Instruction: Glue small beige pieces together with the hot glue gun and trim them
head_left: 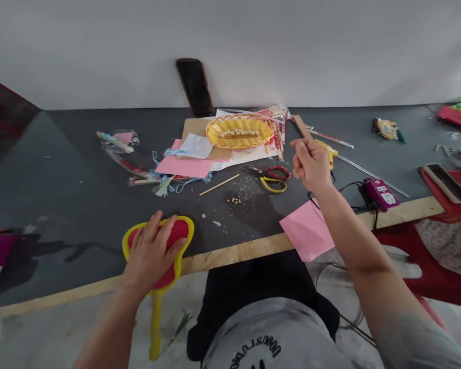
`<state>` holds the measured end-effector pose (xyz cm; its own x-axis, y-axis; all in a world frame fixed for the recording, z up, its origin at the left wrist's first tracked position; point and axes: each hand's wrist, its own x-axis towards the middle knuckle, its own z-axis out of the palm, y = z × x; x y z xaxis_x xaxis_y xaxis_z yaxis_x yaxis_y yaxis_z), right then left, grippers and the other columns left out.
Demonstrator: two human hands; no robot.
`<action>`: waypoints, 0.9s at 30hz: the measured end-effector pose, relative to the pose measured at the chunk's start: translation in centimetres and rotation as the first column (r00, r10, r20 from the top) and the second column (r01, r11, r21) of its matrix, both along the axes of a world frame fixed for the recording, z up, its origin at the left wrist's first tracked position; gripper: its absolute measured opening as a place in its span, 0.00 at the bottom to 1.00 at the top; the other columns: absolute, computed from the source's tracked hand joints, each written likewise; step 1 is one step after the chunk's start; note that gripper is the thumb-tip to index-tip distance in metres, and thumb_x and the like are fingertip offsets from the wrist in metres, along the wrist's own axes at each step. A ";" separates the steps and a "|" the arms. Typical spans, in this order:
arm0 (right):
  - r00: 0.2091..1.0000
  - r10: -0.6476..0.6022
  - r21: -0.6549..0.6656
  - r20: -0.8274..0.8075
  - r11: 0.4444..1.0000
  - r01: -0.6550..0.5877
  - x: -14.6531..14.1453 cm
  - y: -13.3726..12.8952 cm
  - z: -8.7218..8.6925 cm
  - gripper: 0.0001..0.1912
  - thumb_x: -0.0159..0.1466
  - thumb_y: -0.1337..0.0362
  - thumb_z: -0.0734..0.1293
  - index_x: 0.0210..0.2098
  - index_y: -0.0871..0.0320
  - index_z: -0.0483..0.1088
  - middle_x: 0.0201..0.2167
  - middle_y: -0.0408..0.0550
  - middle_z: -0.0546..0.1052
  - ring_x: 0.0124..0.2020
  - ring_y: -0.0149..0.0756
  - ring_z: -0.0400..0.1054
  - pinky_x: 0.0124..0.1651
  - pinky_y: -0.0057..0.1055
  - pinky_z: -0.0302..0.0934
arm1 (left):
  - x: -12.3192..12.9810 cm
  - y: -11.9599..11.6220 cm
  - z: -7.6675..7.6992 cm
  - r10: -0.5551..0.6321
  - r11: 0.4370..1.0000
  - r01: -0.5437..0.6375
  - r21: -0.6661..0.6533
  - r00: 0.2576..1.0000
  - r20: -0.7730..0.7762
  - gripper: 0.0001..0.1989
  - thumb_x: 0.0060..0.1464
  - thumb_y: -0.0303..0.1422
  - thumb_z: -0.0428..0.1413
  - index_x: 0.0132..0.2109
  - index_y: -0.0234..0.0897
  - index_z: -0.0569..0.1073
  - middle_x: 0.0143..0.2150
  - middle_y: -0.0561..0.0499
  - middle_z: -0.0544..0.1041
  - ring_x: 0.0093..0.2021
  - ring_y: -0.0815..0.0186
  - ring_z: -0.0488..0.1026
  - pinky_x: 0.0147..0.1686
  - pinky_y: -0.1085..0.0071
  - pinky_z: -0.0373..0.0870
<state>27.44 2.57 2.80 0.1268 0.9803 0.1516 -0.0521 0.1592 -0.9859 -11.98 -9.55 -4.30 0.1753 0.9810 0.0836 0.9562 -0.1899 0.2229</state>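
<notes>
My left hand (151, 251) lies flat, fingers apart, on a red hand fan (180, 229) with a yellow rim and a yellow handle that juts past the table's front edge. Raised over the right part of the table, my right hand (311, 163) has its fingers curled together; whatever they may hold is hidden. A yellow glue gun (329, 152) is just behind that hand. Left of it are scissors (275, 179) with red and yellow handles. A thin wooden stick (218, 185) and small pale crumbs (236, 200) lie between my hands.
A yellow woven basket (238, 125) sits on papers at the back. A phone (195, 87) leans against the wall. Pink paper (307, 230) overhangs the front edge. A purple power socket (381, 193) with black cords is at right. Tassels (163, 187) lie at left.
</notes>
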 end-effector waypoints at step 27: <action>0.090 -0.016 0.030 0.996 0.986 -0.161 3.8 -15.2 -8.6 0.26 0.68 0.64 0.60 0.64 0.60 0.66 0.65 0.69 0.64 0.68 0.69 0.55 0.63 0.65 0.58 | -0.1 1.9 1.8 0.025 1.000 -0.023 0.011 0.988 -0.149 0.28 0.64 0.45 0.44 0.61 0.30 0.68 0.59 0.33 0.73 0.59 0.42 0.70 0.59 0.44 0.61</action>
